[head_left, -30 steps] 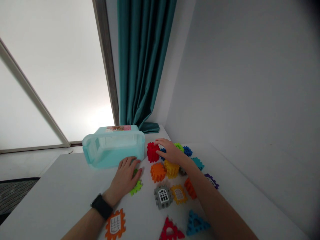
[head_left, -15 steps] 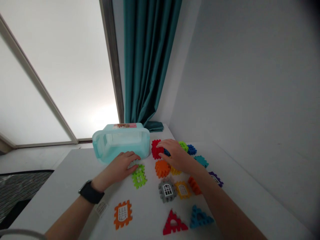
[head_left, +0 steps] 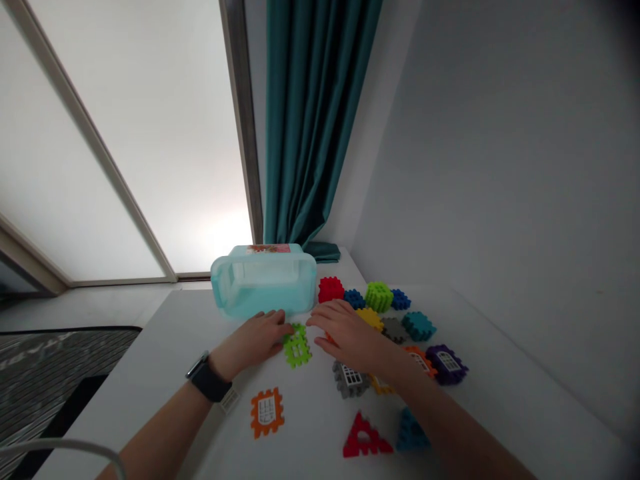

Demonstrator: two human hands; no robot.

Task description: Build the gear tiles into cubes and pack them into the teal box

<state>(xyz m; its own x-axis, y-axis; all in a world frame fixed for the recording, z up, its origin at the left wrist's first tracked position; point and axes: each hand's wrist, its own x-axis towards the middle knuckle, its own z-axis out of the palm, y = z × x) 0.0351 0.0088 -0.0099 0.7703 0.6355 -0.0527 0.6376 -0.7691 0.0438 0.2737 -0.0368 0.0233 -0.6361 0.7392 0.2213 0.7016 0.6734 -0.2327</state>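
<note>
My left hand (head_left: 257,335) lies on the white table (head_left: 165,360) with a black watch on its wrist, fingertips touching the left edge of a flat lime green toothed piece (head_left: 297,345). My right hand (head_left: 347,333) rests palm down just right of that piece, fingers spread, covering an orange block beneath it. A light blue plastic box (head_left: 265,287) lies on its side just behind both hands. Red (head_left: 331,289), blue (head_left: 355,298), lime (head_left: 379,296) and yellow (head_left: 371,317) blocks sit behind my right hand.
More toothed pieces lie around: an orange square (head_left: 267,411), a grey window piece (head_left: 350,380), a red triangle (head_left: 365,440), a teal triangle (head_left: 411,433), a purple piece (head_left: 447,362), a teal block (head_left: 419,325). A teal curtain (head_left: 315,127) hangs behind; a wall stands at right.
My right hand left the red block and came toward me over the orange block. My left hand slid off the lime green piece, which now lies uncovered. The view shifted left.
</note>
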